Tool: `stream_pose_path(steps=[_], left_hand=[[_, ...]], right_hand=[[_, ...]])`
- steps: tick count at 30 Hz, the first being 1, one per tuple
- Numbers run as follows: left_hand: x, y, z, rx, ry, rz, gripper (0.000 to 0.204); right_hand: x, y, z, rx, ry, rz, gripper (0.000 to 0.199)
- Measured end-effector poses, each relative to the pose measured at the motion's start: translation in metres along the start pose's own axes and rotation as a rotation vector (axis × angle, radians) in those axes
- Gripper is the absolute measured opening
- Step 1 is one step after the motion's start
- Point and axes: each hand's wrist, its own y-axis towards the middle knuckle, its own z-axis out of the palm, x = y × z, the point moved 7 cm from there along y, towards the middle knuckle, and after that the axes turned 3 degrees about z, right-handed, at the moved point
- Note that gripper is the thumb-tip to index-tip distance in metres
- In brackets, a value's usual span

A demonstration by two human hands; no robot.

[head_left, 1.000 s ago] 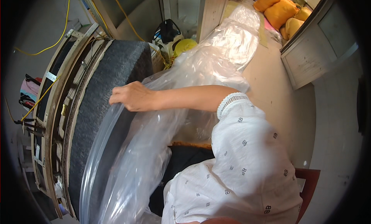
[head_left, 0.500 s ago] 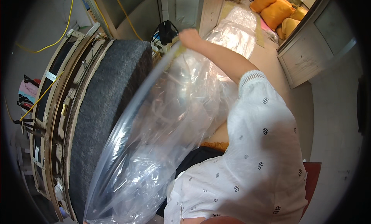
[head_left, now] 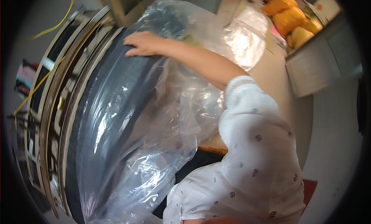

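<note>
Spreading the clear plastic sheet over the dark table looks like the step in hand. Left of the table, hard brown rails bend like a bow, and a thin yellow cord crosses them. The table has a dark, soft-looking top, with a bare strip along its left edge. The sheet lies over the rest and droops off the table's right side; it is thin, see-through and shiny, with creases bunched up at the table's near end and a puffy part at its far end. No left hand shows, so I can't tell what it does. On the table's far part, the right hand rests palm down on the sheet, thumb away from the fingers, pinching nothing that I can see. I think the next move calls for a gentle, flat push. Right of the table are a crinkly, shiny heap, a soft white sleeve and lumpy orange sacks.
</note>
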Motion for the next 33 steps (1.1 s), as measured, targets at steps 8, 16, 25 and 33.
stream_pose_path(steps=[8, 16, 25, 33], left_hand=[[0.015, 0.058, 0.027, 0.236, -0.179, -0.239, 0.039], [-0.084, 0.033, 0.061, -0.428, 0.044, 0.101, 0.035], [-0.065, 0.041, 0.052, -0.606, 0.039, 0.211, 0.03], [-0.07, 0.07, 0.07, -0.671, 0.042, 0.236, 0.025]], right_hand=[[-0.063, 0.011, 0.005, -0.014, -0.137, 0.305, 0.056], [-0.179, 0.022, 0.023, 0.282, 0.215, 0.674, 0.059], [0.259, 0.057, 0.003, -0.213, 0.299, -0.167, 0.013], [0.492, -0.137, 0.053, 0.48, 0.365, -0.613, 0.04]])
